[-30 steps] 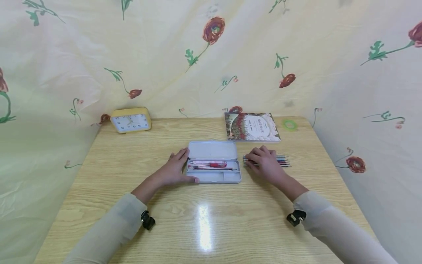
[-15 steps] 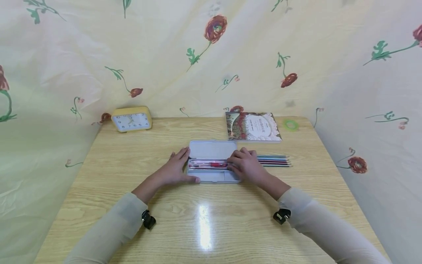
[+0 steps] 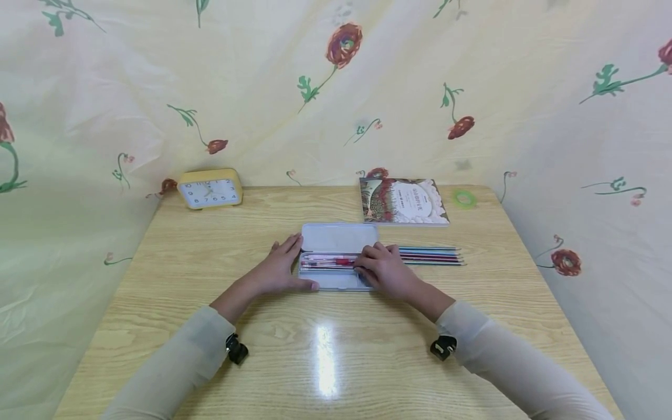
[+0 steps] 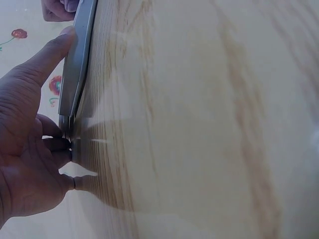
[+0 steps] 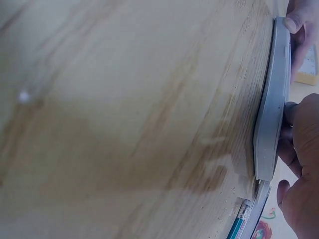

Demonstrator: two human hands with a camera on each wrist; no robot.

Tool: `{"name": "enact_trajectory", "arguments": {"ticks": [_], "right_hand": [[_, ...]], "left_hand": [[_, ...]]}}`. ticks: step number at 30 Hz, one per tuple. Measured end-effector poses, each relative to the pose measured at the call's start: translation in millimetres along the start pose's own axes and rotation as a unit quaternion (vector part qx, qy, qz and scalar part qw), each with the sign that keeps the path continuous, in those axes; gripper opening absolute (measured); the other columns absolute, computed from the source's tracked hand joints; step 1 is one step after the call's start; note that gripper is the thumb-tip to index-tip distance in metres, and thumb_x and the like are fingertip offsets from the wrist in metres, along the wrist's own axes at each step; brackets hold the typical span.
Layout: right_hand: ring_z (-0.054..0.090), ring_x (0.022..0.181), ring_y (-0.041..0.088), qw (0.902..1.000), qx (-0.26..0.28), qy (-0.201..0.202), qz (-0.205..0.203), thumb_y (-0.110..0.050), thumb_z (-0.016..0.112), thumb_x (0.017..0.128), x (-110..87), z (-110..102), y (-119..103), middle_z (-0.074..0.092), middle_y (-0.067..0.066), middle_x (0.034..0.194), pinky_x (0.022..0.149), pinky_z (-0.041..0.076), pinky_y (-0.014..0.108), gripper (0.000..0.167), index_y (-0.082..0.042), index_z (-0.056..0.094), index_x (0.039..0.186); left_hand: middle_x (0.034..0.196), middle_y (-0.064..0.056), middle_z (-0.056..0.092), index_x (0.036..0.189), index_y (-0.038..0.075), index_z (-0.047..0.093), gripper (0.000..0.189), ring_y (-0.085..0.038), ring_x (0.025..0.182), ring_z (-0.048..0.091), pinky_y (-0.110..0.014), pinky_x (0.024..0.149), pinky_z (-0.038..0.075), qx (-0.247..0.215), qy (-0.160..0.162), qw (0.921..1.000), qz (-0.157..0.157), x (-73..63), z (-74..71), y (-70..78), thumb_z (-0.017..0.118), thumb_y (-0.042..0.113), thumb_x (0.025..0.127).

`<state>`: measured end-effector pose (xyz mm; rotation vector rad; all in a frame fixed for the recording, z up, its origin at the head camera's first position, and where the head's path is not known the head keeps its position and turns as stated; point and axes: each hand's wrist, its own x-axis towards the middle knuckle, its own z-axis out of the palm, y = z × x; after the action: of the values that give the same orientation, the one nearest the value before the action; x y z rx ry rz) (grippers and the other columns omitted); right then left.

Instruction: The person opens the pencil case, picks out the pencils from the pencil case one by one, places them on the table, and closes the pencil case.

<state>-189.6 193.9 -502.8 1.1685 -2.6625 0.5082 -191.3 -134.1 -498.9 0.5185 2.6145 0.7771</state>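
While the spread left hand [image 3: 278, 272] touches a pencil case [image 3: 336, 282], right hand [image 3: 389, 272] reaching inside, grip unclear, clock [image 3: 211, 193] numerals legible

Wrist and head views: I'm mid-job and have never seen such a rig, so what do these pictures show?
There is no machine: each grip is a person's bare hand. One picture comes from a camera on the head, looking forward and down; the other two from wrist cameras. On the table are an open pencil case with writing tools in it, loose pencils to its right, a booklet and a green ring farther back, and a yellow clock at the back left. The left grip spans the case's left end, thumb at its front edge. The right grip reaches into the case's right part; whether it holds anything is hidden.
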Motion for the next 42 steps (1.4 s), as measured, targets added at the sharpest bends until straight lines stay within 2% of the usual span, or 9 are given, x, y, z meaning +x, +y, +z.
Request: {"name": "enact_trajectory", "arguments": {"ticks": [4, 11, 20, 30, 42], "right_hand": [[0.054, 0.092, 0.019, 0.9999, 0.002, -0.012, 0.007, -0.017, 0.081, 0.102, 1.1, -1.2, -2.3, 0.071, 0.000, 0.104, 0.084, 0.041, 0.046, 0.007, -0.015, 0.083, 0.108], [0.056, 0.093, 0.019, 0.9995, 0.013, -0.021, 0.018, -0.019, 0.080, 0.103, 3.9, -3.1, -7.2, 0.072, -0.001, 0.106, 0.083, 0.036, 0.039, 0.007, -0.016, 0.082, 0.109], [0.053, 0.091, 0.017, 0.9993, 0.011, -0.035, 0.013, -0.023, 0.077, 0.106, 15.9, 0.8, -18.2, 0.071, -0.002, 0.105, 0.082, 0.034, 0.037, 0.009, -0.018, 0.082, 0.112], [0.054, 0.093, 0.017, 0.9968, 0.021, -0.069, 0.034, -0.026, 0.075, 0.107, 36.6, 8.5, -32.6, 0.069, -0.003, 0.106, 0.082, 0.038, 0.037, 0.014, -0.018, 0.083, 0.116], [0.055, 0.096, 0.018, 0.9944, 0.026, -0.090, 0.048, -0.026, 0.075, 0.107, 47.8, 8.7, -39.5, 0.069, -0.002, 0.107, 0.081, 0.039, 0.039, 0.012, -0.018, 0.081, 0.114]], "left_hand": [[0.188, -0.015, 0.001, 0.176, 0.003, 0.005, 0.140, -0.035, 0.175, 0.003, -0.060, 0.142, -0.001, -0.002, -0.001, 1.0000, 0.000, -0.1, -0.1, -0.6, 0.085, 0.073, 0.085], [0.187, -0.020, 0.003, 0.176, -0.002, 0.006, 0.142, -0.039, 0.175, 0.005, -0.062, 0.141, -0.002, -0.013, -0.001, 0.9999, 0.011, -1.1, -1.5, 0.2, 0.087, 0.069, 0.085], [0.188, -0.015, 0.001, 0.176, 0.001, 0.004, 0.140, -0.034, 0.175, 0.003, -0.057, 0.142, -0.003, 0.002, -0.004, 1.0000, 0.004, -1.9, -2.3, 0.2, 0.084, 0.073, 0.086], [0.188, -0.016, 0.003, 0.176, 0.001, 0.005, 0.138, -0.034, 0.175, 0.005, -0.057, 0.142, -0.001, 0.008, -0.004, 0.9999, 0.005, -0.7, -1.7, 1.1, 0.083, 0.073, 0.087], [0.188, -0.015, 0.003, 0.176, 0.001, 0.006, 0.139, -0.033, 0.176, 0.005, -0.057, 0.143, -0.001, 0.008, -0.003, 0.9999, 0.007, 0.3, -2.3, -0.2, 0.082, 0.076, 0.086]]}}
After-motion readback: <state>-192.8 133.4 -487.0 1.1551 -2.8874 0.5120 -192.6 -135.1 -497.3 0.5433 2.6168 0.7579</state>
